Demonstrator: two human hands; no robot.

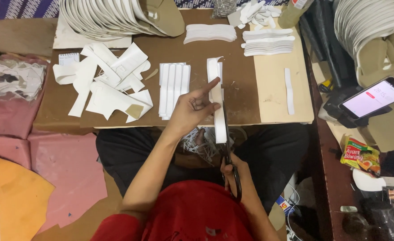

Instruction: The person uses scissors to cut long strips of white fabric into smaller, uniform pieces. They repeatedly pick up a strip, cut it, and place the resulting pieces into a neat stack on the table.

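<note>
While the long white strip [218,111] is hanging out over the near edge of the brown work board [241,102], the left hand [192,109] is pinching it partway along between thumb and fingers, with the forefinger stretched out along it, apparently to keep it taut and straight. From below, the right hand [235,172] is gripping the dark handles of a pair of scissors [229,154], fingers curled through the loops, and the blades are running up along the strip's right edge (whether they are biting or just meeting the material is hard to tell from this angle). Thin white offcuts [201,143] are lying in the lap beneath, which fits trimming done off the board's edge so scraps drop clear. Just left of the strip, a neat row of finished white strips [174,89] is lying side by side, and larger irregular white pieces [112,85] are lying scattered further left. Stacks of white shaped pieces [266,42] are sitting at the far side. A phone [374,99] is leaning at the right; the fanned stacks of white soles [112,18] at the top are being cut off by the frame.
</note>
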